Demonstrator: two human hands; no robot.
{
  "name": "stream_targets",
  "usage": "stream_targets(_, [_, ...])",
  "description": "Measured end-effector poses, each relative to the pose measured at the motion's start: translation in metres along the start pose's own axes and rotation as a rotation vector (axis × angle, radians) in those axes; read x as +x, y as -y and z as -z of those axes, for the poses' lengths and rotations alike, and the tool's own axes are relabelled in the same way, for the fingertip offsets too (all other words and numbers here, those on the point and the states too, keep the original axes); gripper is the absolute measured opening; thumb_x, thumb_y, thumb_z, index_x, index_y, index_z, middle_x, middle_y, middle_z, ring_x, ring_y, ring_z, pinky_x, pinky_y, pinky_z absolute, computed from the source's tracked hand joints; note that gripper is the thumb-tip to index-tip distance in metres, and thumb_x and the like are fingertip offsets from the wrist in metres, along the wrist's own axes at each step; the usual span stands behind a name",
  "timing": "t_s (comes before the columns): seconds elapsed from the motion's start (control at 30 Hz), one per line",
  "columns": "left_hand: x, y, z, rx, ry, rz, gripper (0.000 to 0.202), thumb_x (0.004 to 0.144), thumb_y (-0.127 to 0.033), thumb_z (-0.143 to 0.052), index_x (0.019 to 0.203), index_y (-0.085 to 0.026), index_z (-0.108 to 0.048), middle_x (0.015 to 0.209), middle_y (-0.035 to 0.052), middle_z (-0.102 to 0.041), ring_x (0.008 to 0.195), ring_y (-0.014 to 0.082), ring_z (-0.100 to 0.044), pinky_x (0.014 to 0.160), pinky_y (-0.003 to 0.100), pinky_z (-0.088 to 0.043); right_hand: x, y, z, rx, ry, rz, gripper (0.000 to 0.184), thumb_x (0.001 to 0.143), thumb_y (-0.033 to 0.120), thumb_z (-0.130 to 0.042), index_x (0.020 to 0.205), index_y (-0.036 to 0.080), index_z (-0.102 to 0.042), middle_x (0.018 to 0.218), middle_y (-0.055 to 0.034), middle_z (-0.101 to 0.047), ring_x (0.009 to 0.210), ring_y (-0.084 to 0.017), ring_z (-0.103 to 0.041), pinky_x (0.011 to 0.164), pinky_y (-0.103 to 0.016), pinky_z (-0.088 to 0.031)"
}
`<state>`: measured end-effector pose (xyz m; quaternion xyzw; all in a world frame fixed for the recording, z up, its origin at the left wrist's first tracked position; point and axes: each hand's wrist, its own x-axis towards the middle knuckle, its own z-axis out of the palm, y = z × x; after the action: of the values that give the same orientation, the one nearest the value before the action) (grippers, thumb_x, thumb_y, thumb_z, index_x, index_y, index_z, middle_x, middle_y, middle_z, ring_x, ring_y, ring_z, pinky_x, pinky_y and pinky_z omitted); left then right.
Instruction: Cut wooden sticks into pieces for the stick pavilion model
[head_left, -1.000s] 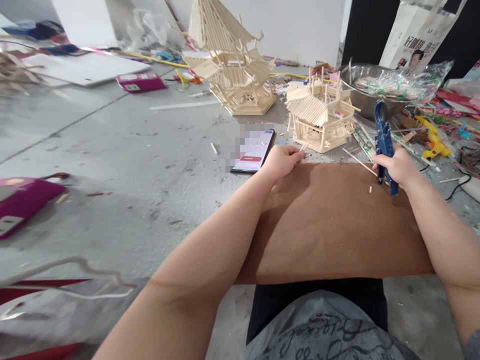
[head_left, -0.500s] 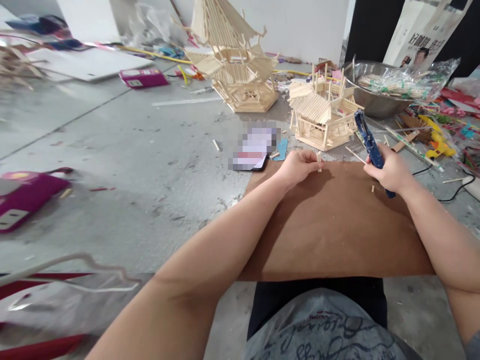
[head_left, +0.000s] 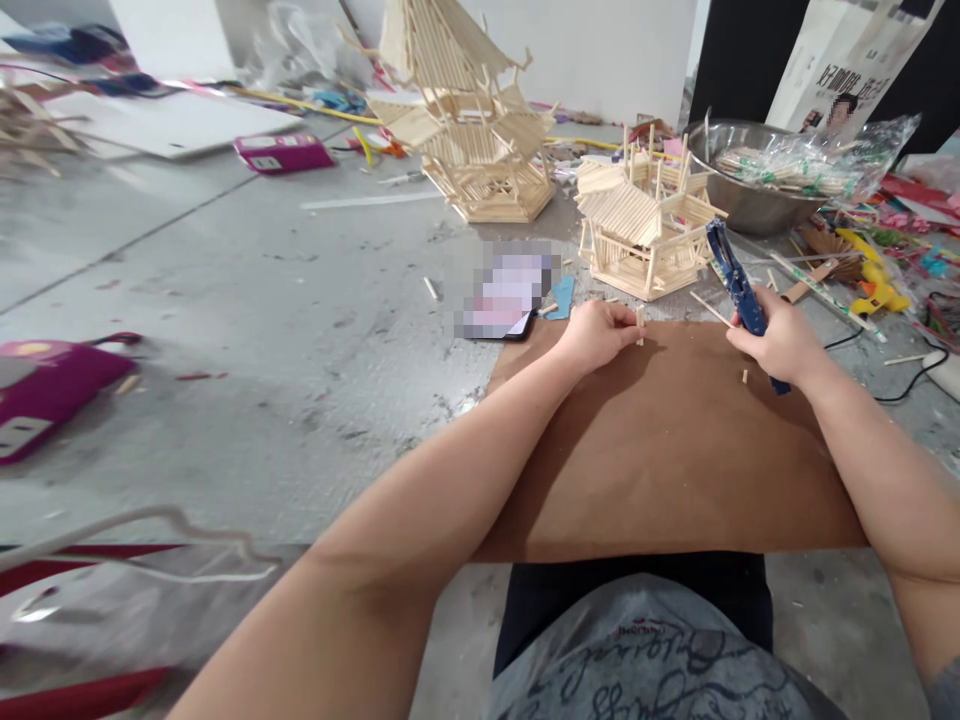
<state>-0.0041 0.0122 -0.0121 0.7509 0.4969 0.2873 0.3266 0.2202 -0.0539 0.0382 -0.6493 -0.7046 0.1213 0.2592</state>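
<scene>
My left hand (head_left: 596, 335) pinches a short wooden stick piece (head_left: 640, 322) upright over the far edge of the brown board (head_left: 660, 460). My right hand (head_left: 784, 340) is wrapped round blue-handled cutters (head_left: 739, 285), whose tip leans up and left toward a small stick-built house (head_left: 645, 235). A tiny stick offcut (head_left: 744, 376) lies on the board near my right hand. A phone (head_left: 506, 295) lies on the floor just left of my left hand.
A tall stick pagoda model (head_left: 469, 120) stands behind the phone. A metal bowl (head_left: 750, 205) with bagged sticks sits at the back right. A yellow glue gun (head_left: 874, 280) and a black cable lie at the right. A magenta box (head_left: 45, 390) lies at the left.
My right hand tilted the cutters from upright to leaning left. My left hand turned the stick piece upright at the board's far edge. In the last half second little moved.
</scene>
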Motion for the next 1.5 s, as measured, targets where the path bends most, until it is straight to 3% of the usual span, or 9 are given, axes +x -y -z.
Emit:
stream_targets(0.23, [0.002, 0.001, -0.002, 0.087, -0.002, -0.033, 0.022, 0.067, -0.033, -0.057, 0.066, -0.015, -0.068, 0.057, -0.0008, -0.059, 0.053, 0.0088, -0.046, 0.056, 0.022, -0.035, 0.005, -0.012, 0.002, 0.108, -0.059, -0.028, 0.015, 0.068, 0.031, -0.055, 0.080, 0.023, -0.053, 0.074, -0.0007, -0.060, 0.066, -0.017, -0.056, 0.065, -0.030, -0.044])
stream_targets(0.37, [0.000, -0.006, 0.002, 0.219, -0.027, -0.072, 0.022, 0.071, -0.032, -0.053, 0.062, -0.015, -0.065, 0.058, 0.0009, -0.058, 0.059, 0.0115, -0.048, 0.063, 0.026, -0.037, 0.012, -0.025, 0.011, 0.055, -0.279, -0.082, 0.024, 0.069, 0.037, -0.055, 0.088, 0.022, -0.054, 0.077, -0.0034, -0.061, 0.070, -0.020, -0.057, 0.066, -0.033, -0.044])
stream_targets(0.5, [0.000, -0.010, 0.011, 0.473, -0.135, -0.060, 0.023, 0.074, -0.029, -0.049, 0.061, -0.016, -0.063, 0.061, 0.0058, -0.060, 0.072, 0.0195, -0.051, 0.070, 0.033, -0.037, 0.017, -0.036, 0.025, -0.206, -0.423, -0.202, 0.045, 0.070, 0.046, -0.054, 0.105, 0.018, -0.051, 0.093, -0.0111, -0.061, 0.087, -0.027, -0.057, 0.075, -0.040, -0.042])
stream_targets(0.83, [0.006, 0.010, 0.018, 0.720, -0.147, -0.075, 0.027, 0.078, -0.024, -0.041, 0.058, -0.017, -0.058, 0.074, 0.0117, -0.063, 0.087, 0.0276, -0.048, 0.081, 0.042, -0.028, 0.027, -0.079, 0.009, -0.647, -0.157, -0.381, 0.086, 0.067, 0.063, -0.050, 0.128, 0.005, -0.033, 0.110, -0.0274, -0.052, 0.102, -0.038, -0.049, 0.081, -0.048, -0.035])
stream_targets(0.93, [0.006, 0.012, 0.018, 0.706, -0.158, -0.072, 0.026, 0.078, -0.023, -0.043, 0.058, -0.017, -0.057, 0.072, 0.0107, -0.061, 0.087, 0.0271, -0.048, 0.081, 0.042, -0.028, 0.027, -0.080, 0.010, -0.632, -0.154, -0.383, 0.081, 0.067, 0.062, -0.050, 0.124, 0.006, -0.039, 0.108, -0.0258, -0.054, 0.100, -0.038, -0.051, 0.079, -0.047, -0.037])
stream_targets(1.1, [0.002, 0.004, 0.020, 0.730, -0.238, -0.102, 0.030, 0.082, -0.028, -0.039, 0.065, -0.019, -0.062, 0.077, 0.0093, -0.064, 0.085, 0.0256, -0.050, 0.077, 0.040, -0.031, 0.025, -0.067, 0.027, -0.466, -0.331, -0.357, 0.049, 0.078, 0.046, -0.044, 0.114, 0.013, -0.048, 0.098, -0.0180, -0.060, 0.093, -0.031, -0.055, 0.076, -0.041, -0.041])
stream_targets(1.17, [-0.001, -0.002, 0.020, 0.739, -0.251, -0.131, 0.032, 0.083, -0.029, -0.037, 0.069, -0.018, -0.064, 0.079, 0.0093, -0.065, 0.084, 0.0249, -0.050, 0.075, 0.039, -0.033, 0.024, -0.059, 0.031, -0.443, -0.330, -0.325, 0.041, 0.079, 0.040, -0.044, 0.110, 0.014, -0.050, 0.095, -0.0160, -0.061, 0.092, -0.029, -0.056, 0.076, -0.038, -0.041])
stream_targets(1.3, [-0.007, -0.013, 0.018, 0.740, -0.183, -0.175, 0.035, 0.084, -0.028, -0.036, 0.071, -0.016, -0.065, 0.078, 0.0097, -0.064, 0.081, 0.0227, -0.052, 0.071, 0.035, -0.037, 0.022, -0.051, 0.029, -0.526, -0.159, -0.314, 0.035, 0.076, 0.035, -0.047, 0.104, 0.016, -0.055, 0.091, -0.0152, -0.064, 0.088, -0.030, -0.059, 0.071, -0.036, -0.043])
stream_targets(1.5, [-0.013, -0.021, 0.015, 0.671, -0.065, -0.148, 0.031, 0.083, -0.028, -0.038, 0.079, -0.017, -0.067, 0.083, 0.0068, -0.062, 0.078, 0.0188, -0.056, 0.063, 0.028, -0.039, 0.027, -0.065, 0.016, -0.677, 0.109, -0.356, 0.037, 0.071, 0.032, -0.050, 0.104, 0.016, -0.058, 0.096, -0.0157, -0.063, 0.088, -0.029, -0.059, 0.067, -0.036, -0.044])
